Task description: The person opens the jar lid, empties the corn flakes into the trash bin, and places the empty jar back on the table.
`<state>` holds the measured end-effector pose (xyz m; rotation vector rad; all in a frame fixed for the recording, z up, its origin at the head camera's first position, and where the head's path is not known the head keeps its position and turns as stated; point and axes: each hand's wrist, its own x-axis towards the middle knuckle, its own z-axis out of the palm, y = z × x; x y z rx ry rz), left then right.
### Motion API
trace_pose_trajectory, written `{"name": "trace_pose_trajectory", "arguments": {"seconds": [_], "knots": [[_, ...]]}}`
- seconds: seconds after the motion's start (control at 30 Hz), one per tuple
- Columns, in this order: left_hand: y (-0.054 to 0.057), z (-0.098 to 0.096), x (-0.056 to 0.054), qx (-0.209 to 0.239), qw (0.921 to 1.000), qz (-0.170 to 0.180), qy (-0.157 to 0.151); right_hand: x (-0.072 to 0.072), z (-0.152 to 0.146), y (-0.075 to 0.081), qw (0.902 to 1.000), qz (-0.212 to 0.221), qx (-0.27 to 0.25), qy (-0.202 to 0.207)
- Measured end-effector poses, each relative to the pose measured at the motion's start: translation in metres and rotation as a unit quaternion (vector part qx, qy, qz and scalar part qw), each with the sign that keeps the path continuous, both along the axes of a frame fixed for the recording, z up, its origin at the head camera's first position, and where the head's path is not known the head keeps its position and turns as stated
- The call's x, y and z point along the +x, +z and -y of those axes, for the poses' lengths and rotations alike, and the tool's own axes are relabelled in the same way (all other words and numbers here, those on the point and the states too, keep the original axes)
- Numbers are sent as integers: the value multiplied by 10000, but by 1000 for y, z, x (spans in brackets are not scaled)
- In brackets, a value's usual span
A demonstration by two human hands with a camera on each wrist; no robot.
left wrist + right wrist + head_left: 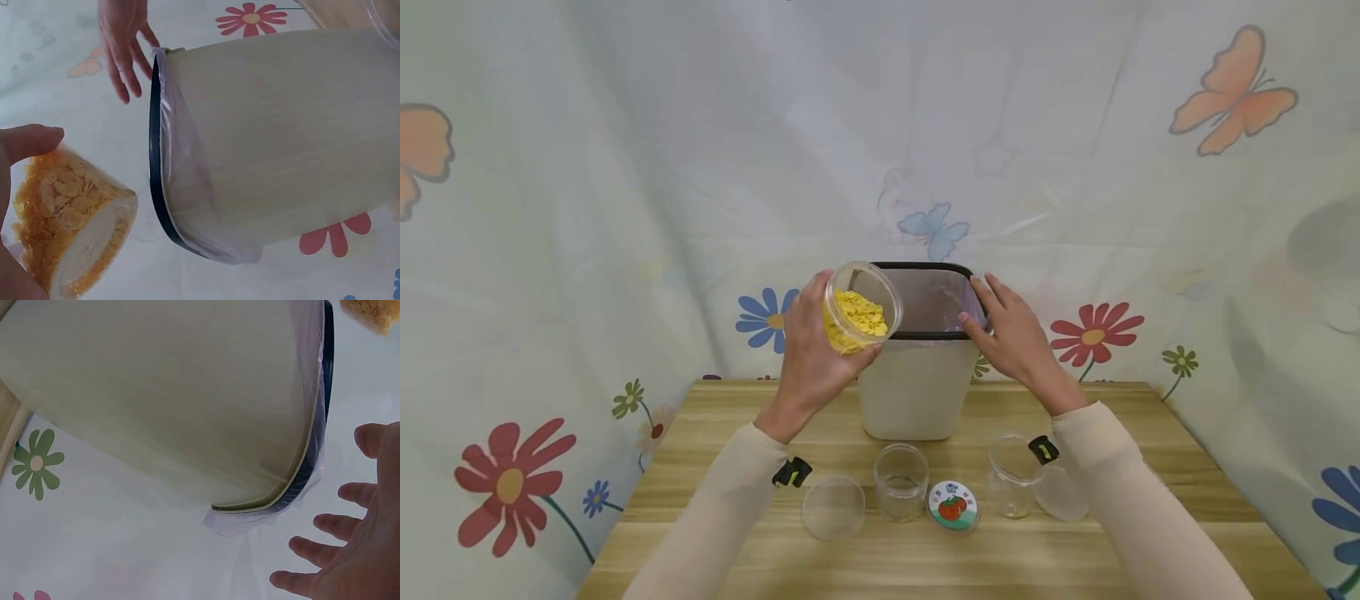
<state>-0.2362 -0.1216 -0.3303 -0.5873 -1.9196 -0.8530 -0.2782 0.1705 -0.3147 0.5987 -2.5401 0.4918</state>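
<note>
My left hand (816, 362) grips a clear plastic jar (848, 342) of yellow flakes (862, 312), tilted with its mouth beside the left part of a bin's rim. The flakes also show through the jar's wall in the left wrist view. The pale bin (917, 387) stands upright, with a black rim (928, 336) and a thin translucent liner bag (187, 147) folded over its edge. At the bin's right side is my right hand (1017, 337), fingers spread and extended, overlapping the rim in the head view. In the right wrist view its fingertips (284, 579) hold nothing.
In front of the bin on the wooden table (737, 433) stand two clear jars, one in the middle (901, 492) and one at right (1009, 492). A tomato-printed round container (953, 506) sits between them. Clear lids lie at left (833, 508) and right (1062, 493). A patterned curtain (775, 183) hangs behind.
</note>
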Motion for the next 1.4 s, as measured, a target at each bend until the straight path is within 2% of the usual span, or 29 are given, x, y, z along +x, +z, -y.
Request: {"name": "trace_pose_trajectory", "arguments": {"seconds": [0.2,0.43,0.6,0.87,1.17,1.4], "knots": [[11,-1,-4,-151,9997,-127,168,-13,-3,5,9995,269,29,-154],[20,-1,-11,-239,9993,-154,249,-23,-6,5,9980,615,-59,-118],[22,-2,-17,-291,9991,-168,242,-30,-7,3,9971,740,-98,-151],[27,1,-31,-496,9974,-224,475,-41,-8,4,9943,965,-358,-262],[30,2,-43,-696,9959,-41,581,-50,-7,5,9898,1303,-494,-302],[30,1,-48,-776,9951,72,613,-51,-5,4,9835,1679,-535,-418]]}}
